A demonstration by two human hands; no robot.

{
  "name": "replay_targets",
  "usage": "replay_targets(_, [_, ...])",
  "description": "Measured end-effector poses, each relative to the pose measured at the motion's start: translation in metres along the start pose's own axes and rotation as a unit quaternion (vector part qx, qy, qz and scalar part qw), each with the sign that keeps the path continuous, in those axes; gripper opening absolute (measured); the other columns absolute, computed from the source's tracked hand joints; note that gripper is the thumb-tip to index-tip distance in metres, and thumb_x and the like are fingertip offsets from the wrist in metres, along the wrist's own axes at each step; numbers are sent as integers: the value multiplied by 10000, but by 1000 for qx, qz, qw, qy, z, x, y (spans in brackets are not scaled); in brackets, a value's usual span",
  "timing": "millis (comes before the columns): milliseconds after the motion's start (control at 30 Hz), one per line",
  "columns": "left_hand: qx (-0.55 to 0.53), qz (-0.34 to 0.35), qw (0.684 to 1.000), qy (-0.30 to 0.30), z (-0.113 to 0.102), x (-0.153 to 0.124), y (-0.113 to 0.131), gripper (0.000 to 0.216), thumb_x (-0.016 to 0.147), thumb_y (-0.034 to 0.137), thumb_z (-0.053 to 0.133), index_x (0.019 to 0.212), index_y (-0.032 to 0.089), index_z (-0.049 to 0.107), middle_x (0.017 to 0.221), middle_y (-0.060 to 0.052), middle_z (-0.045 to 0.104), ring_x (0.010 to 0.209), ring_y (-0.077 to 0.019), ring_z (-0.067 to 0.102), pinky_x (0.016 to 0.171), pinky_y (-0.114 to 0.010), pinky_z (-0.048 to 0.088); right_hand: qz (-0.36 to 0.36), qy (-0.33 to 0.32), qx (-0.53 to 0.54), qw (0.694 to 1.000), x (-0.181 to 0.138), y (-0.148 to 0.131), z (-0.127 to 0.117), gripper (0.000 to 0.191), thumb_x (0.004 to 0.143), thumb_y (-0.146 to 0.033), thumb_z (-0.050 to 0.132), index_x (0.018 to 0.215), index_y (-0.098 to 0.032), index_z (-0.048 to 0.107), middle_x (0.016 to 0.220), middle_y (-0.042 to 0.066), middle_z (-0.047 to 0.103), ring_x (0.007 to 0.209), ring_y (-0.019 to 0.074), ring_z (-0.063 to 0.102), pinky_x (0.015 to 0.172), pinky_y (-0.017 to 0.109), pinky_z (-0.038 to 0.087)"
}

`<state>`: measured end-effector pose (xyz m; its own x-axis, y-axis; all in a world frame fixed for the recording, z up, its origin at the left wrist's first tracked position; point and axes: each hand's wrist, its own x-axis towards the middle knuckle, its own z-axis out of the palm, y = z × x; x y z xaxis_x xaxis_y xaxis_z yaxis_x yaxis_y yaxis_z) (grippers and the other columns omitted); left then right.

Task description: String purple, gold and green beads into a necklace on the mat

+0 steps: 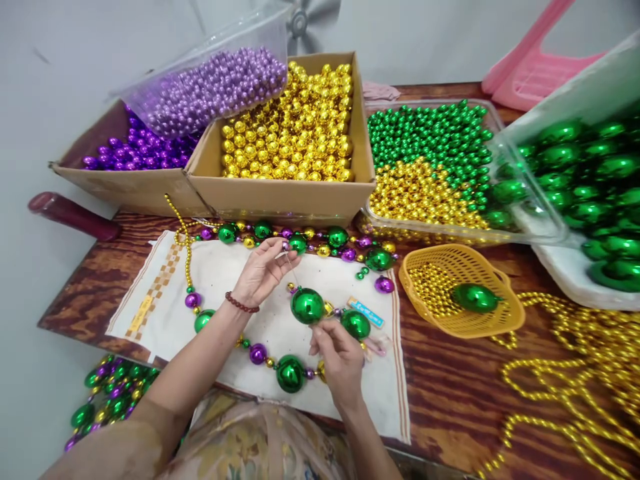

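Stringing station, seen from above. At far left, a carton of purple beads beside a carton of gold beads. On the white cloth, the left hand is raised, its fingertips pressed together on the upper end of a thin thread. The thread runs down to a large green ball, held just above the cloth. The right hand pinches the thread directly beneath that ball. The finished part of the bead strand loops around both hands. Judged step: seating a bead on the line – further threading calls for a taut thread. At right, a yellow basket and gold chains lie on the counter.
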<state>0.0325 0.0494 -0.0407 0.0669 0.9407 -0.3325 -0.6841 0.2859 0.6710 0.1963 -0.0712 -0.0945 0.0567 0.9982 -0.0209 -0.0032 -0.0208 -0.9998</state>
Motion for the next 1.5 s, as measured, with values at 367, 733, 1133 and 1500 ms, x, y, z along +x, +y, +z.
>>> replay_targets(367, [43, 27, 999, 18, 2, 0, -2, 207, 761, 211, 792, 883, 169, 630, 790, 24, 662, 769, -120, 689, 919, -372, 555, 12, 9, -7, 1000, 0, 1, 3, 224, 916, -300, 576, 725, -190, 613, 570, -24, 574, 479, 113, 552, 503, 242, 431])
replay_targets(733, [229, 99, 968, -41, -9, -22, -11, 346, 846, 426, 715, 1084, 179, 669, 1006, -81, 711, 934, -208, 709, 866, -345, 542, 46, 2, 45, 998, 4, 6, 9, 251, 923, -338, 575, 723, -187, 591, 619, -7, 618, 500, 116, 575, 516, 232, 444])
replay_targets(1133, [814, 189, 546, -52, 110, 164, 110, 84, 698, 179, 727, 776, 165, 699, 865, -81, 691, 1016, -272, 611, 956, -404, 435, 50, -10, 78, 996, 13, 15, 4, 349, 923, -454, 588, 700, -185, 595, 575, 6, 597, 505, 132, 551, 505, 235, 427])
replay_targets(1500, [693, 160, 698, -83, 106, 156, 130, 252, 716, 171, 691, 955, 150, 616, 846, -59, 656, 779, -179, 638, 687, -290, 504, 47, -5, 88, 995, 14, 14, 2, 327, 918, -443, 601, 718, -184, 603, 607, 10, 598, 525, 136, 560, 519, 238, 438])
